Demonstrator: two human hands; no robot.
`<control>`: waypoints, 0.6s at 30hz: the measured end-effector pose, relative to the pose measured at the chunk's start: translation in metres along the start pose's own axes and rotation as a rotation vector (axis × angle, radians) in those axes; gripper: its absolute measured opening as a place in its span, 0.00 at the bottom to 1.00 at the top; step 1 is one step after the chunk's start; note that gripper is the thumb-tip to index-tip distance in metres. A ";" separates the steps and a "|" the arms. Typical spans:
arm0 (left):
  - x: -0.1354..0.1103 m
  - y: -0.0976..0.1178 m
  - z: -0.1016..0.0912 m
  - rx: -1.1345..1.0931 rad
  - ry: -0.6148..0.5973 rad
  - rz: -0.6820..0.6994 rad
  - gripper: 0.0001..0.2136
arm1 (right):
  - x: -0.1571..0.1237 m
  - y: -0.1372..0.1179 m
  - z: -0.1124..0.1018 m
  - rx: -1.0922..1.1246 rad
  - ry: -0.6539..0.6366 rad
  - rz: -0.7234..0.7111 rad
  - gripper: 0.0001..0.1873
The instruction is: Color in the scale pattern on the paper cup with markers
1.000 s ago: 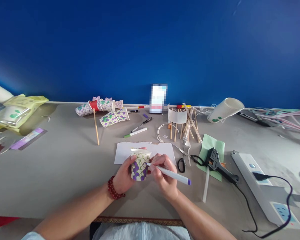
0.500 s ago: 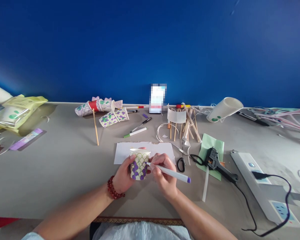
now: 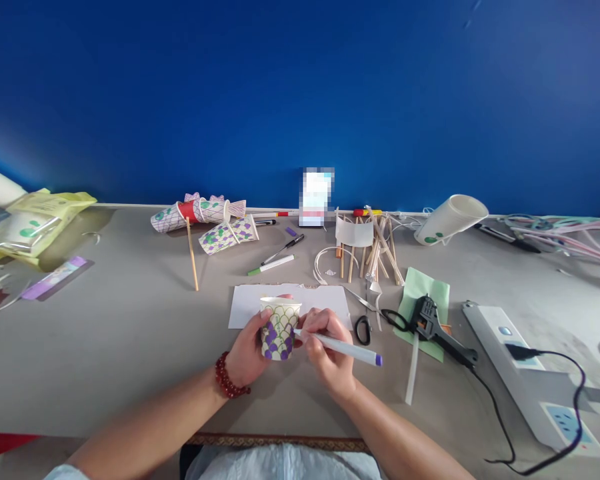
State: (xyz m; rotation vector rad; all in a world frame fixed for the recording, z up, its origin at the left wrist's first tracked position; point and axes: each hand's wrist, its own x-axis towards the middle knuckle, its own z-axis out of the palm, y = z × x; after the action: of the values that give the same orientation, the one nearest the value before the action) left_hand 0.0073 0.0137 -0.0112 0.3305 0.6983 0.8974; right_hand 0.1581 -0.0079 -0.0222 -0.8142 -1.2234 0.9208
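You can count one patterned cup (image 3: 279, 331) standing upright and one plain white cup (image 3: 450, 219) on its side. Two strings of joined cups lie at the back, the upper cup string (image 3: 197, 212) and the lower cup string (image 3: 229, 235); how many cups are in each is unclear. There is one purple-ended marker (image 3: 350, 350), one green-capped marker (image 3: 273, 264) and one black pen (image 3: 286, 247). Add one pair of scissors (image 3: 363, 319), one glue gun (image 3: 430, 320), one power strip (image 3: 525, 380), one white sheet (image 3: 245, 307) and one green sheet (image 3: 420, 283). The wooden sticks (image 3: 377, 253) are too bunched to count.

Bare forearms, red bead bracelet (image 3: 226, 377) on left wrist, pale blue sleeve edge (image 3: 63, 472) at left elbow, light blue top (image 3: 283, 463).
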 end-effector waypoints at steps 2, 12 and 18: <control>0.000 0.000 0.000 0.005 0.004 0.001 0.31 | 0.000 0.000 0.000 -0.019 0.015 -0.001 0.10; 0.001 -0.003 -0.005 -0.023 -0.016 -0.013 0.29 | 0.000 -0.001 0.001 -0.022 0.014 0.021 0.13; 0.003 -0.004 -0.009 -0.023 -0.053 -0.009 0.29 | -0.001 -0.001 0.000 -0.019 0.021 0.039 0.13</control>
State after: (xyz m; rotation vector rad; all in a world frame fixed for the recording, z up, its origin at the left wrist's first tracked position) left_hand 0.0050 0.0132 -0.0209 0.3296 0.6399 0.8839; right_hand 0.1579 -0.0088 -0.0220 -0.8633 -1.2028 0.9313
